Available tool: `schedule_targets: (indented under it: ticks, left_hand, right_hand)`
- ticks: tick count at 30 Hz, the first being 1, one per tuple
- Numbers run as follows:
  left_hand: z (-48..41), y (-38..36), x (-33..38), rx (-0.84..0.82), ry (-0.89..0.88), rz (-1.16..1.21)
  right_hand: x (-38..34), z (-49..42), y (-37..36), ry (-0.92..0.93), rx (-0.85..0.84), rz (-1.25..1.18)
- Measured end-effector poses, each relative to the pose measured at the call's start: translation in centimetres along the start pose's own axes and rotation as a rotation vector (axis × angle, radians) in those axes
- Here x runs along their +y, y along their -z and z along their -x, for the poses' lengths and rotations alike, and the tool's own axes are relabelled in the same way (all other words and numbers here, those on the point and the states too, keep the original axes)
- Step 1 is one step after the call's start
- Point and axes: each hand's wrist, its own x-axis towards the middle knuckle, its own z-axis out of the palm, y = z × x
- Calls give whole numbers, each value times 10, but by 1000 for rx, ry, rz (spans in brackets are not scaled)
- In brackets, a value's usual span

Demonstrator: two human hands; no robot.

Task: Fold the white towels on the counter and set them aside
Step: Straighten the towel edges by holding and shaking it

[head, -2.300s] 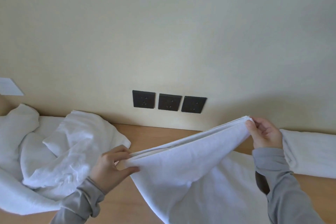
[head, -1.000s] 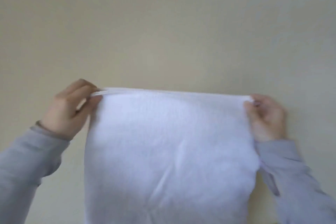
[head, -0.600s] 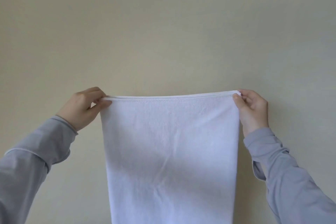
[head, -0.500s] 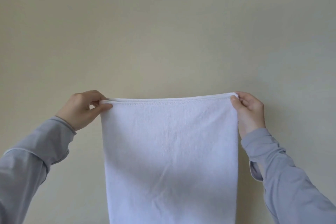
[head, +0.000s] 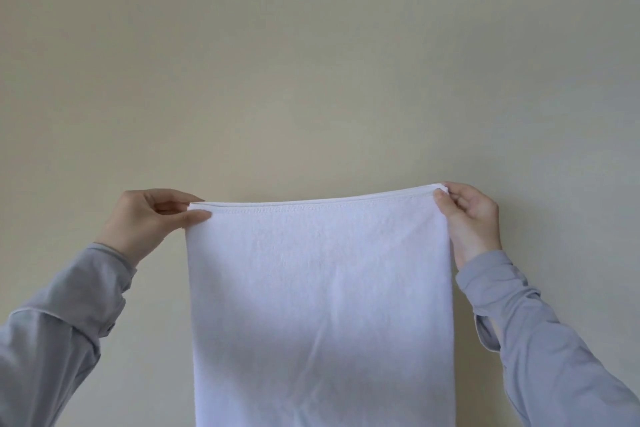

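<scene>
White towel [head: 318, 305] aloft; its top corners tight in left grip [head: 145, 222] and right grip [head: 471, 218]

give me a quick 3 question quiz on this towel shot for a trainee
1. True or false: the white terry towel lies flat on a counter.
2. What does the left hand do? A: pinches the towel's top left corner. B: grips its bottom edge. C: holds nothing.
3. Fill in: the right hand pinches the towel's top ____ corner.

Key
1. False: it hangs from both hands in front of the plain beige wall.
2. A
3. right
</scene>
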Motion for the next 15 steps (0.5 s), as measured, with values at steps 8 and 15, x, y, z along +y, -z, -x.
schedule_targets:
  ticks: [8, 15]
  left_hand:
    - [-1, -20, 27, 87, -195, 189]
    - [15, -28, 15, 225, -194, 173]
  right_hand:
    - [-20, -13, 25, 204, -2, 89]
    - [-21, -11, 30, 231, -37, 113]
